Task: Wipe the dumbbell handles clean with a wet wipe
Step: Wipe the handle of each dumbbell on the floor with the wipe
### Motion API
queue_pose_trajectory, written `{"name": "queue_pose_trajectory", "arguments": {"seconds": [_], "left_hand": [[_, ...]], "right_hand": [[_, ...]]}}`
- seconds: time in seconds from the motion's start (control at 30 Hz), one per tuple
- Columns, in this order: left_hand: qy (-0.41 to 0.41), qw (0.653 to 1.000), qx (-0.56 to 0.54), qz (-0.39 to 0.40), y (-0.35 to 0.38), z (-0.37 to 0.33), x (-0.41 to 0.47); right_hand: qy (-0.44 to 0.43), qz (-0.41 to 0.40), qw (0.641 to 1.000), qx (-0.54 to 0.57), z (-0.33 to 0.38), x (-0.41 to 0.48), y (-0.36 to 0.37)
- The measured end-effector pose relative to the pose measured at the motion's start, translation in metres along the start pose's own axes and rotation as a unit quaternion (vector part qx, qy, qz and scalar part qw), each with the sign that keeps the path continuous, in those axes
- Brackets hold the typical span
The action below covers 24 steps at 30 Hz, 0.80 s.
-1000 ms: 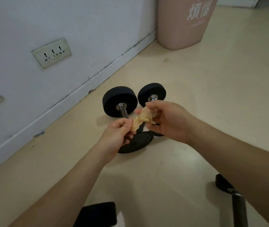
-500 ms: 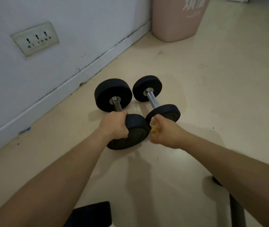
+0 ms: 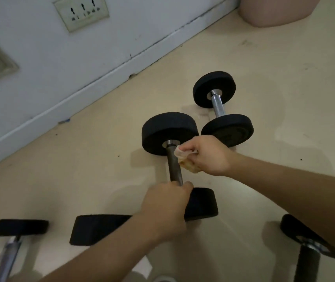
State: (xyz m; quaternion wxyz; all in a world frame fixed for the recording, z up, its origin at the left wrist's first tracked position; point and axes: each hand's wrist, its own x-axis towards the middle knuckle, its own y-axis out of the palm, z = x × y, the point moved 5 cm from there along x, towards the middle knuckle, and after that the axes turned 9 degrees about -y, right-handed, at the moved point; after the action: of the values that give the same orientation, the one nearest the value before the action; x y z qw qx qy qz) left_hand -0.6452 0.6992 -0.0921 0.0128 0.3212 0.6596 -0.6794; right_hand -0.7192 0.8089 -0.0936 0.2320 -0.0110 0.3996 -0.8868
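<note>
A black dumbbell with a dark metal handle (image 3: 174, 164) lies on the floor in the middle of the view. My left hand (image 3: 165, 206) grips the near end of that handle, beside the near weight (image 3: 202, 203). My right hand (image 3: 209, 154) holds a crumpled, yellowish wet wipe (image 3: 184, 158) pressed against the right side of the handle, close to the far weight (image 3: 169, 132). A second, smaller dumbbell (image 3: 220, 107) with a shiny handle rests just behind and to the right.
More dumbbells lie along the near edge: one at the bottom left (image 3: 15, 227), a black weight (image 3: 96, 228) under my left forearm, another at the bottom right (image 3: 305, 247). A white wall with a socket plate (image 3: 81, 12) runs at left. A pink bin (image 3: 272, 11) stands at top right.
My left hand stays on the big dumbbell's handle; the camera has dropped closer. My right hand, earlier a fist near the weights, now presses the wipe on the handle.
</note>
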Motion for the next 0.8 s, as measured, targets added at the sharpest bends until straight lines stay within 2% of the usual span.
{"name": "queue_pose_trajectory", "arguments": {"seconds": [0.1,0.17,0.23,0.3,0.37,0.4,0.47,0.53,0.6,0.67,0.73,0.8], "left_hand": [[0.000,0.998,0.024,0.051,0.016,-0.026,-0.022],[0.013,0.995,0.042,0.088,0.026,-0.046,-0.033],[0.016,0.994,0.049,0.097,0.029,-0.061,-0.039],[0.031,0.996,0.039,0.081,0.027,-0.071,-0.044],[0.061,0.996,0.007,0.065,0.027,-0.074,-0.043],[0.075,0.995,-0.028,0.061,0.029,-0.074,-0.042],[0.100,0.986,-0.117,0.068,0.033,-0.072,-0.037],[0.128,0.977,-0.163,0.040,0.036,-0.072,-0.035],[0.157,0.975,-0.154,-0.022,0.041,-0.071,-0.039],[0.149,0.975,-0.157,-0.056,0.047,-0.062,-0.052],[0.149,0.975,-0.156,-0.059,0.049,-0.050,-0.067],[0.139,0.978,-0.150,-0.035,0.049,-0.034,-0.079]], "right_hand": [[-0.031,0.075,0.974,-0.212,-0.003,-0.007,0.013],[-0.059,0.070,0.954,-0.287,-0.007,-0.026,0.023],[-0.075,0.051,0.962,-0.259,-0.009,-0.046,0.032],[-0.038,0.036,0.984,-0.171,-0.016,-0.060,0.037],[0.002,-0.014,0.997,-0.079,-0.021,-0.071,0.037],[0.000,-0.041,0.996,-0.076,-0.023,-0.074,0.037],[-0.055,-0.100,0.987,-0.110,-0.024,-0.075,0.041],[-0.082,-0.134,0.980,-0.122,-0.032,-0.067,0.048],[-0.024,-0.155,0.984,-0.089,-0.047,-0.062,0.054],[0.001,-0.142,0.990,-0.013,-0.051,-0.068,0.064],[-0.006,-0.061,0.996,0.062,-0.049,-0.083,0.071],[0.049,0.041,0.981,0.183,-0.047,-0.095,0.072]]}}
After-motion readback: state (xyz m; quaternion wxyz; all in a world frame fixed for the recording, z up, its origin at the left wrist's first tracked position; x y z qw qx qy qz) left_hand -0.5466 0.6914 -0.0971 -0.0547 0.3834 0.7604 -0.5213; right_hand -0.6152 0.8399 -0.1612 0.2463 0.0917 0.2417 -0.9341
